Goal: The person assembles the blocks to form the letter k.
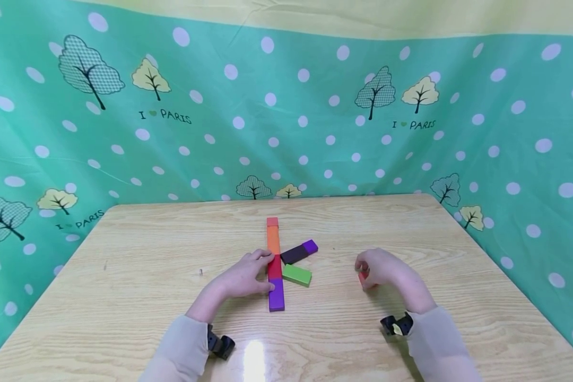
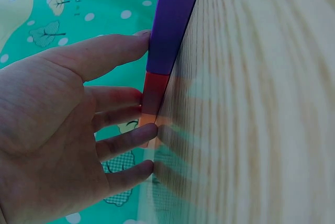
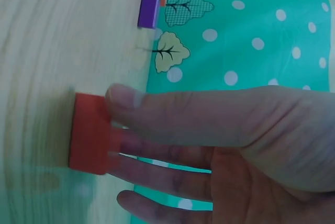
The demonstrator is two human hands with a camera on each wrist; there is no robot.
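A straight row of blocks lies on the table, running away from me: a purple block (image 1: 277, 301) nearest, then a red block (image 1: 275, 270), an orange block (image 1: 273, 240) and a light red block (image 1: 272, 222) at the far end. My left hand (image 1: 242, 275) rests against the row from the left, fingers nearly straight. Its thumb touches the purple block's side in the left wrist view, and its index finger reaches the red one. To the right, my right hand (image 1: 384, 268) pinches another red block (image 3: 88, 134) between thumb and fingers, low at the tabletop.
Just right of the row lie a green block (image 1: 296, 275) and a dark block (image 1: 294, 254) with a small purple block (image 1: 310, 246) at its end. The wooden table (image 1: 124, 286) meets a patterned teal cloth (image 1: 210, 116) at the back.
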